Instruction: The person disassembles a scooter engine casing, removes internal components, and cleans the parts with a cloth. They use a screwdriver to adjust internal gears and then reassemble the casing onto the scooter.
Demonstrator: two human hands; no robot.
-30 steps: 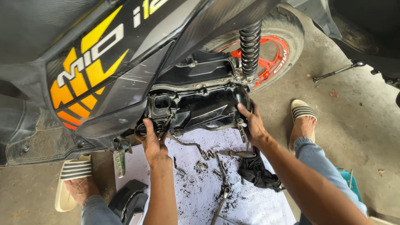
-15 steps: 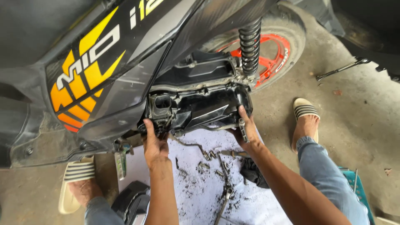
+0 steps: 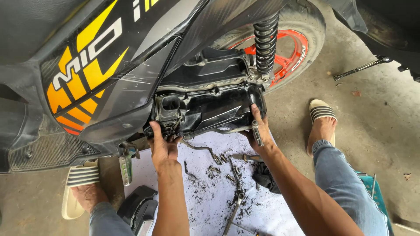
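The black engine cover [image 3: 210,109] is being gripped at both ends, left hand [image 3: 162,146] and right hand [image 3: 258,131] clamped; keeping it level seems wise.

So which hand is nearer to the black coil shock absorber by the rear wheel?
Right. The right hand grips the rear end of the black engine case, just below the shock absorber. The left hand holds the case's front end, much farther away.
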